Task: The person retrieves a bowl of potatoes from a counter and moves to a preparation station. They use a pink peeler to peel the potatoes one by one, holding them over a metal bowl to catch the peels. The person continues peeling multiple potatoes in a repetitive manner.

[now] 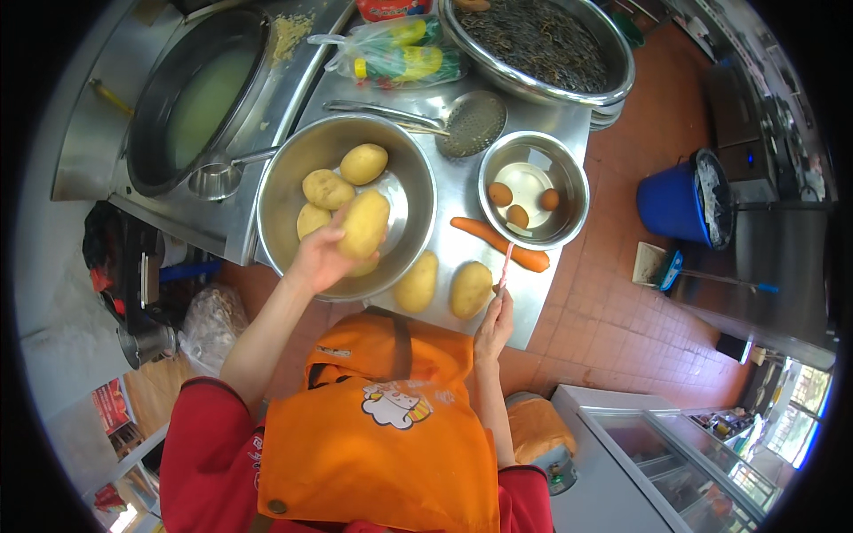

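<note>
My left hand (323,258) grips a large yellow potato (365,223) above a deep stainless steel bowl (414,256). Inside that bowl lie several more potatoes (328,189), one partly hidden under my hand. My right hand (495,323) is closed around a slim pink tool (506,266) pointing away from me; its exact kind cannot be made out. Just left of that hand, a brownish potato (471,290) rests on the steel table (536,313), with a smoother potato (416,282) beside it. A carrot (500,244) lies beyond, partly behind the tool.
A smaller steel bowl (577,220) holds three brown eggs (518,216) in clear liquid. Behind are a skimmer (474,123), bagged bottles (413,60) and a basin of dark strands (533,40). At left stand a wok (150,126) and ladle (214,181); a blue bucket (670,203) is right.
</note>
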A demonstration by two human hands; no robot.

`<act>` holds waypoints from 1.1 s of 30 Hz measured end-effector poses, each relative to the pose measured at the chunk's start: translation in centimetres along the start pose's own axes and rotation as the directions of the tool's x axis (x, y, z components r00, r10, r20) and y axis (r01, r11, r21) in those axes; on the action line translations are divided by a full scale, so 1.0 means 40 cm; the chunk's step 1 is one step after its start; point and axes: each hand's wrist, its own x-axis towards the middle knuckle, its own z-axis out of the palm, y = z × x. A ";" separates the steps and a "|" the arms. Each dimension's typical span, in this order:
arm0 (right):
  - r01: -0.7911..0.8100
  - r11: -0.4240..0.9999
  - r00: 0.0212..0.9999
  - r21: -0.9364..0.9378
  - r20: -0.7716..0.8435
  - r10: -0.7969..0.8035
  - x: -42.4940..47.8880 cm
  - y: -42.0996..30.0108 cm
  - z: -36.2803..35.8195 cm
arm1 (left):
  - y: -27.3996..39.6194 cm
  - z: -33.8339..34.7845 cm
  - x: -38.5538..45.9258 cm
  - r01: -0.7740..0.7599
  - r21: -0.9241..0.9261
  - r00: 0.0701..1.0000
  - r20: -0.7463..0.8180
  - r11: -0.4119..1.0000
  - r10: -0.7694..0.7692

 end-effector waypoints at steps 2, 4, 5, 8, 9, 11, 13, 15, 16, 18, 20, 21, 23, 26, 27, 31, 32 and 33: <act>0.025 1.000 1.000 0.012 -0.010 -0.025 0.004 -0.009 0.000 | -0.011 0.015 -0.046 0.018 -0.119 0.999 0.028 0.993 -0.015; -0.029 0.999 0.999 0.012 0.042 0.029 0.008 -0.012 0.002 | -0.026 0.029 -0.084 0.029 -0.239 0.999 -0.009 0.971 -0.032; -0.056 0.998 0.996 0.011 0.068 0.055 0.010 -0.015 0.005 | -0.036 0.031 -0.097 0.016 -0.252 0.999 -0.034 0.967 -0.026; 0.100 0.995 0.988 -0.023 0.118 -0.096 0.012 -0.048 0.031 | -0.060 0.033 -0.119 -0.012 -0.292 0.995 -0.103 0.956 -0.019; 0.060 0.998 0.985 -0.024 0.164 -0.055 0.011 -0.066 0.039 | -0.065 0.029 -0.124 -0.016 -0.300 0.992 -0.126 0.954 -0.023; -0.019 0.999 0.967 -0.033 0.254 0.026 0.006 -0.103 0.052 | -0.069 0.025 -0.130 -0.025 -0.320 0.988 -0.151 0.947 -0.025; -0.029 0.996 0.940 0.088 0.340 -0.003 -0.005 -0.123 0.072 | -0.072 0.023 -0.133 -0.032 -0.342 0.987 -0.157 0.939 -0.024; 0.040 0.978 0.912 0.207 0.392 -0.120 -0.018 -0.154 0.100 | -0.076 0.023 -0.137 -0.044 -0.351 0.984 -0.178 0.935 -0.020; 0.088 0.979 0.903 0.185 0.400 -0.157 -0.026 -0.175 0.113 | -0.078 0.023 -0.140 -0.049 -0.355 0.982 -0.189 0.933 -0.020; 0.204 0.975 0.869 0.094 0.442 -0.224 -0.040 -0.219 0.125 | -0.082 0.023 -0.147 -0.058 -0.358 0.976 -0.215 0.932 -0.022; 0.183 0.983 0.840 0.015 0.518 -0.164 -0.049 -0.268 0.123 | -0.083 0.022 -0.153 -0.063 -0.352 0.975 -0.222 0.934 -0.018; 0.190 0.982 0.826 0.016 0.537 -0.169 -0.053 -0.272 0.128 | -0.082 0.022 -0.159 -0.065 -0.343 0.975 -0.221 0.937 -0.014; 0.205 0.979 0.799 0.018 0.574 -0.178 -0.062 -0.276 0.140 | -0.078 0.027 -0.167 -0.085 -0.373 0.974 -0.226 0.924 -0.001; 0.265 0.963 0.773 0.055 0.585 -0.246 -0.075 -0.275 0.160 | -0.068 0.037 -0.170 -0.140 -0.443 0.963 -0.270 0.886 0.017; 0.284 0.957 0.766 0.059 0.586 -0.263 -0.076 -0.278 0.166 | -0.065 0.037 -0.167 -0.148 -0.440 0.956 -0.292 0.886 0.015; 0.373 0.925 0.703 0.074 0.629 -0.333 -0.076 -0.321 0.179 | -0.042 0.043 -0.170 -0.162 -0.360 0.950 -0.308 0.919 0.047; 0.399 0.914 0.682 0.067 0.644 -0.345 -0.073 -0.337 0.180 | -0.036 0.044 -0.172 -0.166 -0.343 0.939 -0.341 0.924 0.042; 0.427 0.903 0.663 0.059 0.658 -0.357 -0.071 -0.345 0.179 | -0.030 0.045 -0.173 -0.168 -0.327 0.928 -0.371 0.930 0.037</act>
